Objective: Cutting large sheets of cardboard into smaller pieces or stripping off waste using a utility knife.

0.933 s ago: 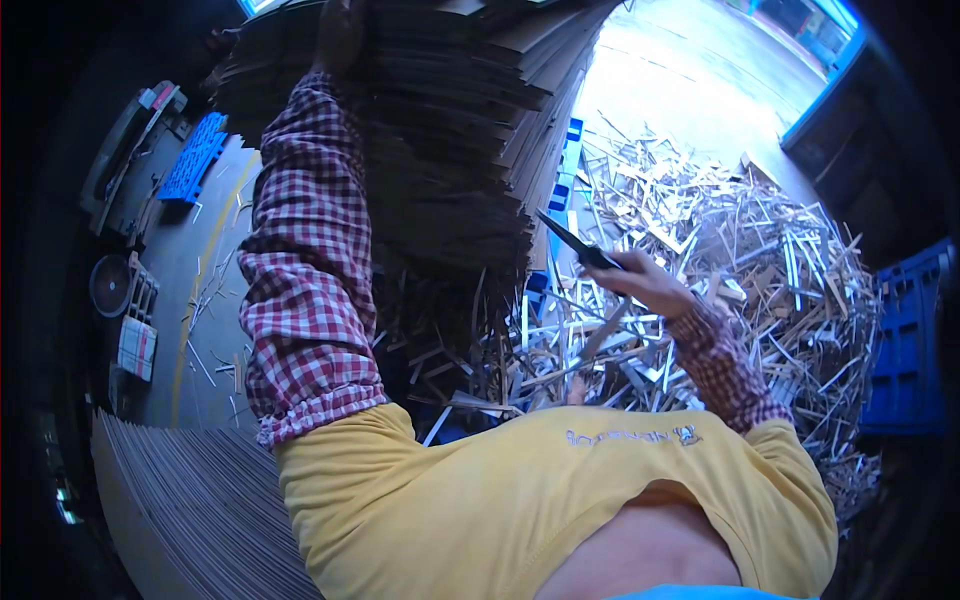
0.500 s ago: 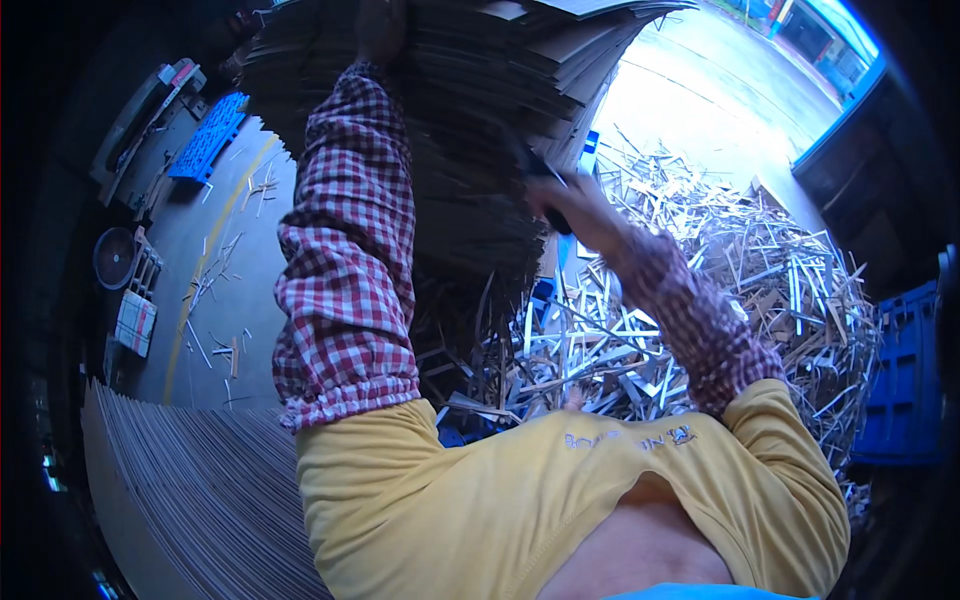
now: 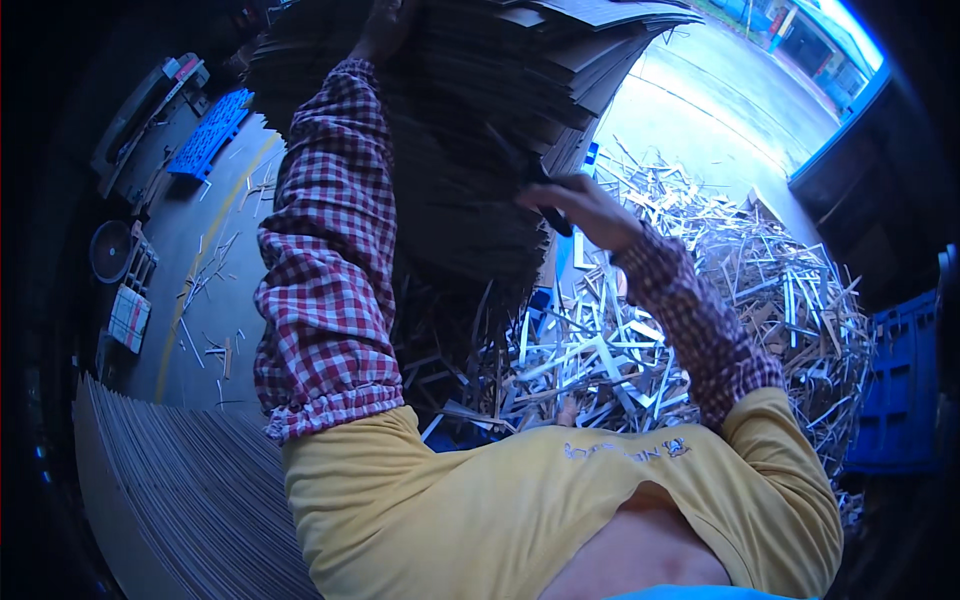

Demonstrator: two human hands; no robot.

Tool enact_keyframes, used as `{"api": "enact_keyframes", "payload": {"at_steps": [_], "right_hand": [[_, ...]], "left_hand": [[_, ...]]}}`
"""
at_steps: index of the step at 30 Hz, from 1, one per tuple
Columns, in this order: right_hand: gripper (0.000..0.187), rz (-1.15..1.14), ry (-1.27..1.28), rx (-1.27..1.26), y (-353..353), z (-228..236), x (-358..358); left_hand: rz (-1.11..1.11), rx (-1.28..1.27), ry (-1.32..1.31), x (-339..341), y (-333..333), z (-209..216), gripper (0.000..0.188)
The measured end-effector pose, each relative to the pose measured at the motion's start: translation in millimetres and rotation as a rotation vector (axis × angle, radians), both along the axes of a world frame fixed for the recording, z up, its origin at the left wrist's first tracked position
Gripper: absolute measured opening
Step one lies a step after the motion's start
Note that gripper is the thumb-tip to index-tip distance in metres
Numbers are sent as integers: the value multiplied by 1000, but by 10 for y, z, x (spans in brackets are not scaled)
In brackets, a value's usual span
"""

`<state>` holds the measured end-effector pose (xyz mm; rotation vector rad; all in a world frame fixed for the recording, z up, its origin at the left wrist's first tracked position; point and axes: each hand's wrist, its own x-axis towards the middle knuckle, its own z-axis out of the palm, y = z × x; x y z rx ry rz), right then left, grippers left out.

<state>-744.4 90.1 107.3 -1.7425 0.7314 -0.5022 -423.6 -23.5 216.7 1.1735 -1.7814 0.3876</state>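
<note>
A tall, dark stack of flat cardboard sheets (image 3: 465, 110) stands before me, its edges ragged. My left hand (image 3: 384, 30) touches it near the top; shadow hides the fingers, so I cannot tell how they are set. At the stack's right side, my right hand (image 3: 592, 212) is closed around a black-handled tool (image 3: 556, 219). The tool's dark, narrow front part points up and left against the sheets. Its exact kind cannot be made out.
A large heap of cardboard offcut strips (image 3: 740, 290) spreads to the right and beneath the stack. More ridged cardboard sheets (image 3: 190, 480) stand at lower left. A blue plastic pallet (image 3: 210, 132), a fan (image 3: 111, 250) and a blue crate (image 3: 900, 380) lie farther off.
My left forearm has shifted slightly left, the hand still at the stack. My right hand has moved a little, keeping hold of the black-handled tool.
</note>
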Motion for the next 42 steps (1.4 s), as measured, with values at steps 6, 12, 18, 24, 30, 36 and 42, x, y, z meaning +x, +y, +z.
{"api": "enact_keyframes", "payload": {"at_steps": [6,12,18,24,30,36,42], "right_hand": [[29,118,-97,-101,-105,145,272],[30,-121,-107,77,112,138,603],[40,-272,53,-542,-11,-367,532],[32,-185,60,-58,160,-111,490],[26,-260,-55,-377,60,-378,462],[16,-109,-126,188,69,139,302],[19,-127,-365,120,164,32,474]], "left_hand": [[24,-125,-26,-6,-51,-8,32],[-6,-172,45,54,-20,-61,30],[96,-348,-65,-150,19,-18,27],[126,-337,-60,-107,229,-67,26],[59,-355,34,-353,218,-86,27],[148,-307,63,-342,240,-73,26],[69,-326,-58,-164,198,-38,27]]}}
